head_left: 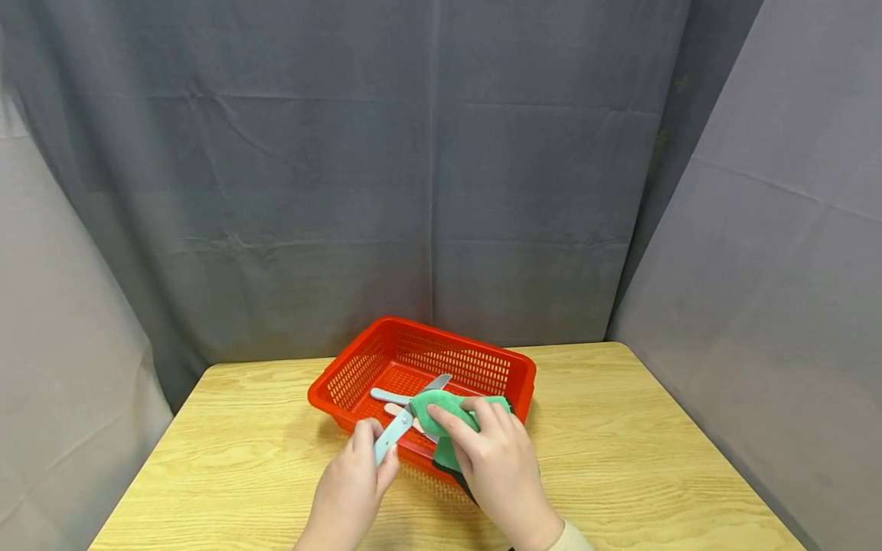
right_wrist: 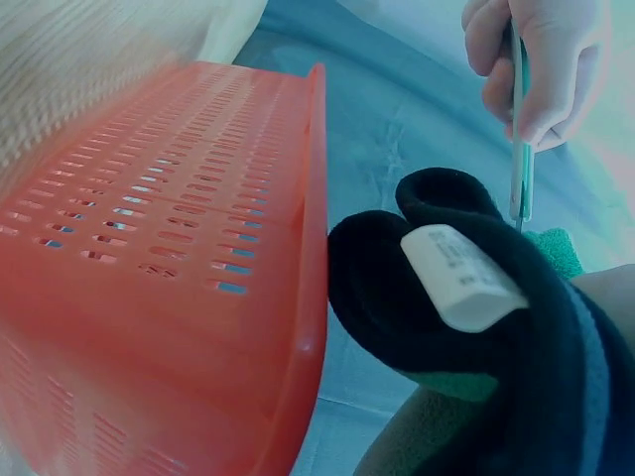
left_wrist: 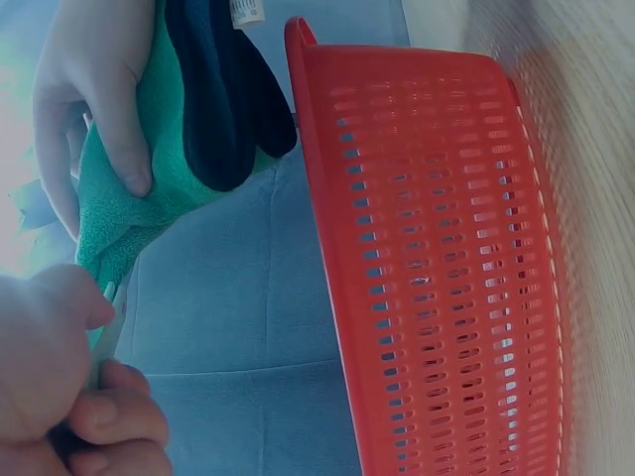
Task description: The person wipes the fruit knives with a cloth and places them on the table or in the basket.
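My left hand [head_left: 347,478] grips the pale blue handle of a folding knife [head_left: 393,438], with a rivet near the blade end. Most of its blade is hidden under a green cloth [head_left: 429,401], which my right hand [head_left: 499,459] pinches around it, thumb and fingers curled. The cloth has black edging [right_wrist: 561,367] and a white tag [right_wrist: 464,278]; part of it hangs down over the basket's near side. Both hands are above the near rim of a red plastic basket [head_left: 455,334].
Inside the basket lie another knife with a pale blue handle [head_left: 390,396] and a pale pink handle [head_left: 393,410], partly covered by the hands' work. The basket stands on a wood-grain table [head_left: 227,451]. Grey curtains [head_left: 310,191] hang behind and at both sides.
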